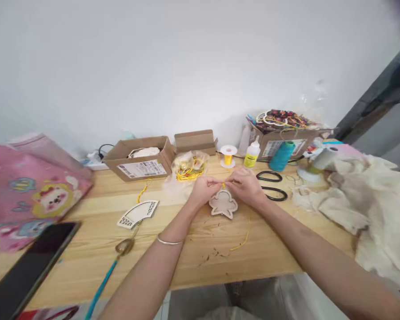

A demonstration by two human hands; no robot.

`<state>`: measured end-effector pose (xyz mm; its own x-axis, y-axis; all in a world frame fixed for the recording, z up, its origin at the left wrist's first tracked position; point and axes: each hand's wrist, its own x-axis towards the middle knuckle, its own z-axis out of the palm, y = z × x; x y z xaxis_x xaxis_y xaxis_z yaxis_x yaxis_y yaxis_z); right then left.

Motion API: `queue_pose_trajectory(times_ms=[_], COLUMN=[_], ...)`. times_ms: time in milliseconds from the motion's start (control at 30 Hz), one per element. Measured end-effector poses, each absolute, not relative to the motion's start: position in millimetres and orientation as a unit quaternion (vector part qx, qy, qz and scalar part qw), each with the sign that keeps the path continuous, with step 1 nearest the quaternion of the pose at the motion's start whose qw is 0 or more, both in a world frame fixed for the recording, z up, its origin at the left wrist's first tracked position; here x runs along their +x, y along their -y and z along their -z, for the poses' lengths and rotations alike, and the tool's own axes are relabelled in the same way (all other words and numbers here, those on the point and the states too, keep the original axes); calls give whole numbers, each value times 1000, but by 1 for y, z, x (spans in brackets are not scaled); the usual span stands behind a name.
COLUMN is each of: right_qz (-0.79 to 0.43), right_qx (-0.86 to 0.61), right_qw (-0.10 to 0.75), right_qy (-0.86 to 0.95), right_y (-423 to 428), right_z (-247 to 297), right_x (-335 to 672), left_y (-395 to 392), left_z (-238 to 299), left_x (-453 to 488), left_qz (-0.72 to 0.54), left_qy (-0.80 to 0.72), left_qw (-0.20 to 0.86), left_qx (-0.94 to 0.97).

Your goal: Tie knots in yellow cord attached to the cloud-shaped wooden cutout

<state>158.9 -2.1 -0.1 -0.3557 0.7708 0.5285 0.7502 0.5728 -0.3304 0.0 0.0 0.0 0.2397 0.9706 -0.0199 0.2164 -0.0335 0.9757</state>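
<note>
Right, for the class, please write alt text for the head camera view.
A person's left hand and right hand pinch yellow cord at the top of a pale, flat cutout over a wooden table. A fan-shaped piece lies to the left; cardboard boxes, a yellow spool and a teal cone stand behind.

Thin silver bangle [170, 243], left forearm [146, 280]

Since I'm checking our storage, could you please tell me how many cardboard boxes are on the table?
3: the left box, the middle box behind the plastic bag, and the right box behind the teal thread cone. Others may be hidden.
</note>
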Motion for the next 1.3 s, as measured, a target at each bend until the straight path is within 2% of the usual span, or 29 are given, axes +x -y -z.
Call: queue_pose_trajectory(times_ms=[567, 967, 1300], right_qz=[-15, -51, -36], right_qx=[-465, -449, -467], right_qw=[348, 397, 385], right_qy=[814, 799, 795], right_y=[6, 2, 5], right_z=[-4, 3, -2], right_x=[157, 159, 159], left_y=[-2, 1, 0], left_z=[7, 2, 1], left_x=[-1, 0, -1], left_qz=[-399, -412, -414], left_qy=[-476, -441, -450], left_qw=[470, 540, 546], left_qx=[627, 586, 573])
